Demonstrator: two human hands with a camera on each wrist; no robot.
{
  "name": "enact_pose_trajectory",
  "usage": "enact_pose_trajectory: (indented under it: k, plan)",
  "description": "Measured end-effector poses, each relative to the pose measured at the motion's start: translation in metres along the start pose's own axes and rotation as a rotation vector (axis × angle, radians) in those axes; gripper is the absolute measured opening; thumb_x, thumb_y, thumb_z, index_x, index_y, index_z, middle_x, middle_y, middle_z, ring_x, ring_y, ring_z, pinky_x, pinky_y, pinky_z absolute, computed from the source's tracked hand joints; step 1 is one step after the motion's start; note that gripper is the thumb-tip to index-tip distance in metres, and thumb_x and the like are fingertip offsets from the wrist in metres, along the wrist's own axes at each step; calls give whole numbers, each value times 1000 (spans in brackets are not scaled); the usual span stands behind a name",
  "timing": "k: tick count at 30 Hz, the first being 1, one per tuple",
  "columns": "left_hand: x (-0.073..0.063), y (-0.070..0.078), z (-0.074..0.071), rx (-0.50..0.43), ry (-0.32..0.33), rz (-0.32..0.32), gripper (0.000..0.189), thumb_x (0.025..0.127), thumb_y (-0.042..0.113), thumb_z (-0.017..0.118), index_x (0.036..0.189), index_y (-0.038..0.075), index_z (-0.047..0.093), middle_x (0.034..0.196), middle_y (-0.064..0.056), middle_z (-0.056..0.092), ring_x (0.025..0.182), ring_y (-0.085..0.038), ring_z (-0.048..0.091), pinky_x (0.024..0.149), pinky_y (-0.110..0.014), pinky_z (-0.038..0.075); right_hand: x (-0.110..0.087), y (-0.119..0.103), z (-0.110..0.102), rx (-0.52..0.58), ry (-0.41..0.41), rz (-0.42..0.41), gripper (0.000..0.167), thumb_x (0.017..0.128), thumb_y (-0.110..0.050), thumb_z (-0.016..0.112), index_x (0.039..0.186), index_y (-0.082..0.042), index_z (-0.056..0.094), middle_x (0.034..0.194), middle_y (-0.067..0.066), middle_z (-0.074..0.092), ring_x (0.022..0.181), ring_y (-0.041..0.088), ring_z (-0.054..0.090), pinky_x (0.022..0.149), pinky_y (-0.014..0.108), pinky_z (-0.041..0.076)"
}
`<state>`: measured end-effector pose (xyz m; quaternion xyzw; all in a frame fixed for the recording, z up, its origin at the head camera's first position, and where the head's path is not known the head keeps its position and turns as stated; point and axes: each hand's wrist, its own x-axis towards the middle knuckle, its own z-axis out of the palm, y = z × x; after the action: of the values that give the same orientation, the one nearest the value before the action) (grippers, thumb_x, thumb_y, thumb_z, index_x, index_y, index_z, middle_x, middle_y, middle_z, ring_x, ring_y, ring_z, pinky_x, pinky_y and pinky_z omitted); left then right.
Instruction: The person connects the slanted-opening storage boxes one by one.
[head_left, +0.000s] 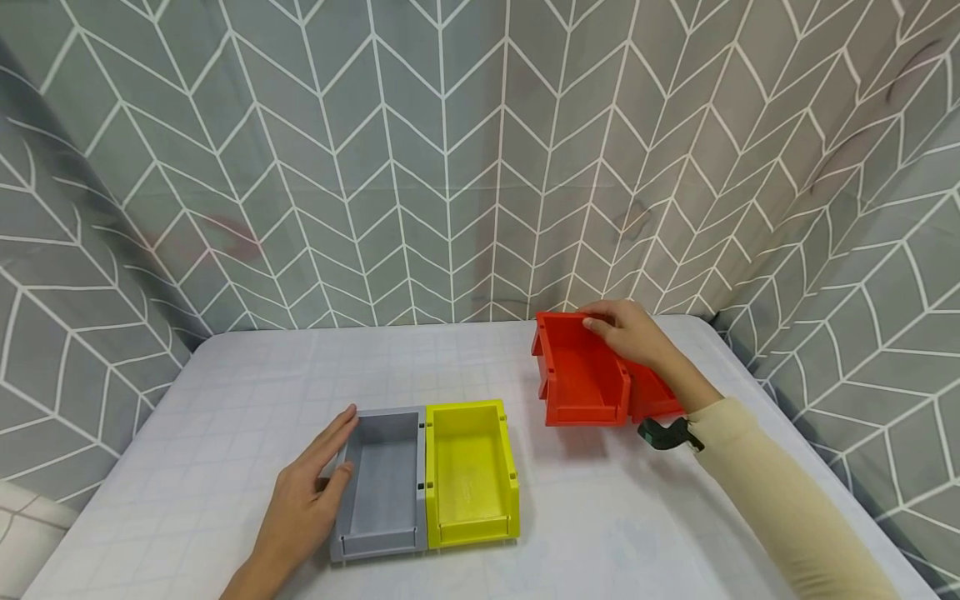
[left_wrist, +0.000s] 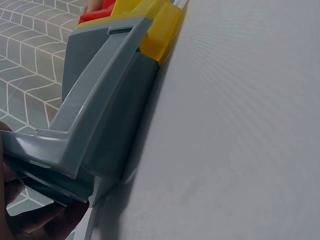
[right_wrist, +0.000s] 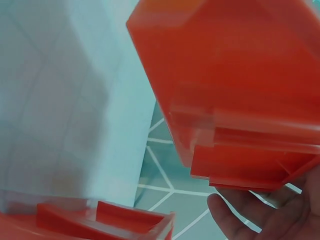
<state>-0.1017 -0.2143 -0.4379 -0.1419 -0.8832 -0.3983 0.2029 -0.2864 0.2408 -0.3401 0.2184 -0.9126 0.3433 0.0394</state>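
A grey storage bin [head_left: 378, 543] and a yellow storage bin [head_left: 474, 531] stand side by side, touching, on the white table. My left hand [head_left: 303, 492] rests against the grey bin's left side, its fingers extended toward the far corner and the thumb near the rim. Farther back on the right, my right hand [head_left: 626, 333] grips a red storage bin [head_left: 587, 415] by its upper right rim. That bin is raised off the table and tilted, as the right wrist view shows. A second red bin [head_left: 654, 396] sits just to its right, partly hidden by the hand and forearm.
The white cloth-covered table [head_left: 262, 375] extends around the bins. A grey curtain [head_left: 480, 167] with white chevron lines hangs behind its far edge and along both sides. A dark strap piece [head_left: 667, 434] hangs from the right wrist.
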Motion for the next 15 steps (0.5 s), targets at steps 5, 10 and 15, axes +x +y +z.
enact_pose_trajectory:
  k: [5,10,15]
  plan:
    - [0,1,-1,13,-2,-6,64,97,-6,63,156,17,51,161,8,43,140,-11,45,71,-24,55,-2,-8,-2,4,3,-7,29,106,-9,60,130,2,70,111,16,73,96,32,67,85,49,58]
    - [0,1,-1,12,-7,-10,64,98,-5,62,156,17,51,161,6,43,141,-13,44,77,-21,55,-5,-15,-3,20,4,-26,28,105,-8,61,129,2,71,110,15,73,95,32,67,83,48,59]
    - [0,1,-1,10,-6,-10,64,98,-5,62,157,18,50,161,8,42,141,-13,45,80,-19,54,-8,-21,-4,17,2,-44,26,105,-7,61,127,0,73,108,13,74,93,31,68,82,46,59]
